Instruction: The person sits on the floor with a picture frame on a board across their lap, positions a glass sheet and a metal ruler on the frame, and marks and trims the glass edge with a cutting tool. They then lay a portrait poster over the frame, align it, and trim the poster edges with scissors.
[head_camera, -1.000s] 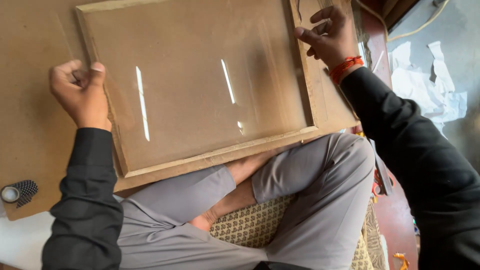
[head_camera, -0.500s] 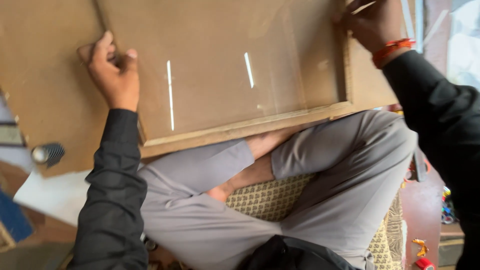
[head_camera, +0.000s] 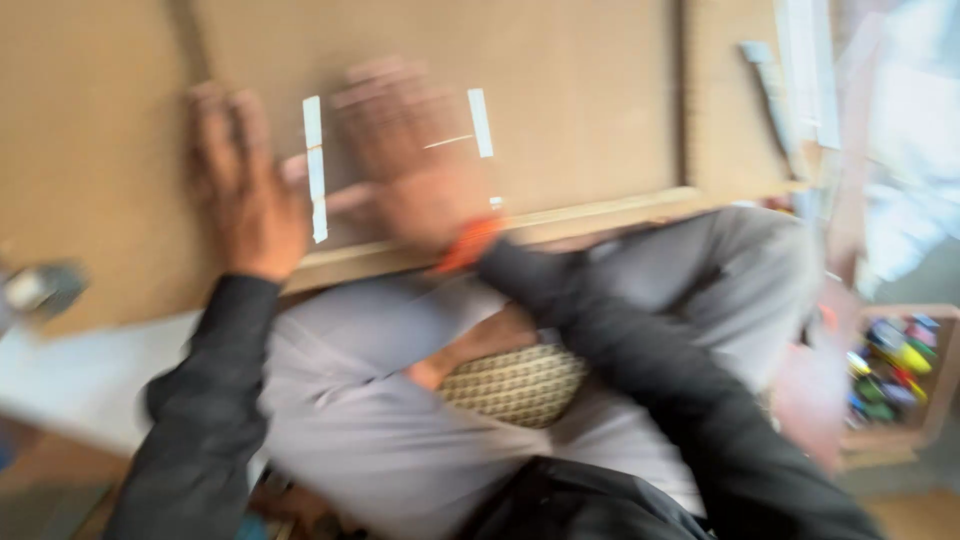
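Observation:
The view is heavily blurred by motion. A brown board with a wooden-framed glass pane (head_camera: 560, 120) lies in front of my crossed legs. My left hand (head_camera: 245, 190) rests flat on the board at the frame's near left edge, fingers spread. My right hand (head_camera: 405, 165), with an orange band at the wrist, lies flat on the glass just beside it, fingers apart. Neither hand holds anything that I can make out.
A small round dark tool (head_camera: 40, 285) sits at the board's left edge. A long flat tool (head_camera: 770, 90) lies on the board at the upper right. A tray of coloured small items (head_camera: 895, 375) stands on the floor at the right. A woven mat (head_camera: 515, 385) shows under my legs.
My right hand has swung from the frame's far right corner leftward onto the glass next to my left hand. The view has shifted and blurred. My left hand has flattened onto the board.

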